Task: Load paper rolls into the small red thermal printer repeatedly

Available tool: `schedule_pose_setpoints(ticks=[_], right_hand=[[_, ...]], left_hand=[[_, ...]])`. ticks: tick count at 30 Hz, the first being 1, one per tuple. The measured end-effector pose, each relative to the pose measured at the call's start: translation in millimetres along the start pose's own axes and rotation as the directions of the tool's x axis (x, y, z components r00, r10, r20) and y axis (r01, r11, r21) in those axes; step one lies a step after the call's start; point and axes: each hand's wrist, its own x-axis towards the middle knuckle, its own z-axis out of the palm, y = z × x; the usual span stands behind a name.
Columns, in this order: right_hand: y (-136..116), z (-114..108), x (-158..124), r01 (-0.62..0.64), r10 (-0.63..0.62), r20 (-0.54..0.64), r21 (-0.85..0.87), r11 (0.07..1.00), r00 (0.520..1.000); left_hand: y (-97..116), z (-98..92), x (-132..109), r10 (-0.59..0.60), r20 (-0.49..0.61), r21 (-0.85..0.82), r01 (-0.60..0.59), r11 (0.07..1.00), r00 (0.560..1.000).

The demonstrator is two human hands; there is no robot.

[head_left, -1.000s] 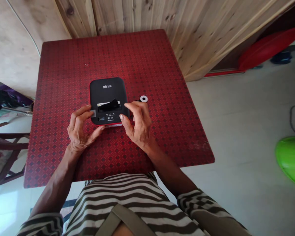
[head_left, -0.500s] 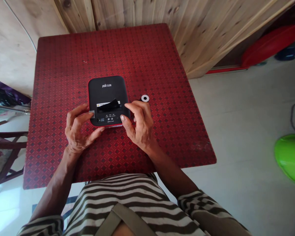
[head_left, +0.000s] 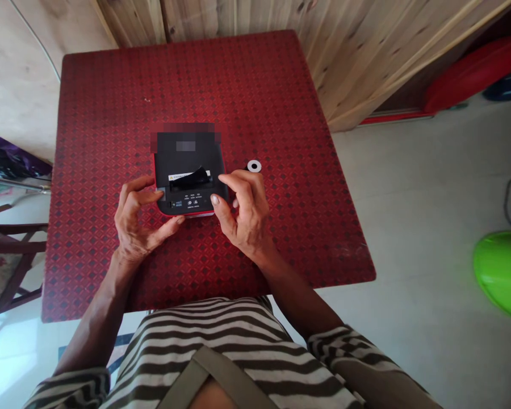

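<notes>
A small black device with a red base (head_left: 188, 165) lies in the middle of the red patterned table (head_left: 111, 113). It has a slot with a black strip sticking out and a row of small buttons along its near edge. My left hand (head_left: 137, 222) grips its near left corner, fingers curled against the side and thumb at the front edge. My right hand (head_left: 241, 214) holds the near right corner, thumb on the front edge and index finger on the side. A small white ring (head_left: 254, 166) lies on the table just beyond my right hand.
Wooden plank walls (head_left: 238, 17) stand behind the table. A green round object (head_left: 500, 275) sits on the pale floor at right, a red object (head_left: 472, 74) against the far wall. A wooden chair frame (head_left: 8, 267) stands at left. My striped clothing fills the bottom.
The view has shifted slightly, so the table sits a little higher in frame. Both hands stay on the device's near corners with almost no movement.
</notes>
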Motion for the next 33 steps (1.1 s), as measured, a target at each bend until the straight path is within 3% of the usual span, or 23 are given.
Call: schedule_pose_setpoints(ticks=[6, 11, 16, 18, 20, 22, 25, 27, 33], right_hand=[[0.6, 2.5, 0.9, 0.018, -0.018, -0.027, 0.006, 1.000, 0.999], [2.1, 3.7, 0.5, 0.018, -0.018, -0.010, -0.021, 1.000, 1.000], [-0.6, -6.2, 11.2, 0.065, -0.067, -0.026, -0.063, 0.996, 0.997], [-3.5, -13.3, 24.9, 0.068, -0.066, 0.024, -0.127, 0.990, 0.998], [-6.6, -16.8, 44.6, 0.096, -0.067, 0.158, -0.182, 0.979, 0.985], [-9.6, -13.8, 67.4, 0.149, -0.063, 0.367, -0.211, 0.966, 0.928], [-15.0, 1.3, 98.3, 0.214, 0.010, 0.665, -0.254, 0.943, 0.747], [-19.4, 12.0, 112.6, 0.232, 0.069, 0.756, -0.285, 0.930, 0.652], [-22.9, 22.5, 131.8, 0.205, 0.183, 0.789, -0.363, 0.909, 0.586]], left_hand=[[-1.5, 2.9, 1.2, 0.011, -0.027, -0.091, -0.013, 0.996, 1.000], [-3.6, 2.7, -1.6, 0.002, 0.008, -0.039, -0.002, 0.999, 1.000], [-1.7, 4.5, -2.8, 0.037, -0.048, -0.056, -0.040, 0.998, 0.998], [-0.8, 4.9, -2.6, 0.058, -0.061, -0.053, -0.062, 0.997, 0.996], [-0.4, 4.6, -2.9, 0.081, -0.055, -0.020, -0.082, 0.996, 0.995], [-0.4, 4.3, -4.1, 0.099, -0.048, 0.014, -0.099, 0.995, 0.994], [-0.6, 4.3, -6.7, 0.112, -0.032, 0.047, -0.110, 0.993, 0.993], [-0.8, 4.7, -8.1, 0.119, -0.021, 0.055, -0.118, 0.992, 0.993], [-0.4, 4.9, -9.2, 0.140, -0.004, 0.033, -0.139, 0.990, 0.990]])
